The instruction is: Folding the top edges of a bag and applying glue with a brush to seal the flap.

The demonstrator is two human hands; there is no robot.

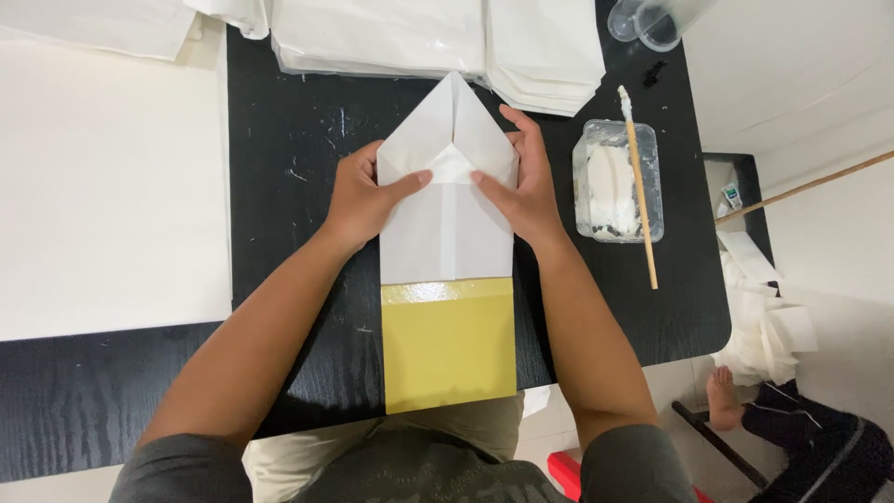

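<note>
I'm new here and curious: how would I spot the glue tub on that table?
Find the black table, then the white folded paper under both hands. Right of the right hand sits a clear plastic tub of white paste, the only container with a stick brush lying across it.
</note>
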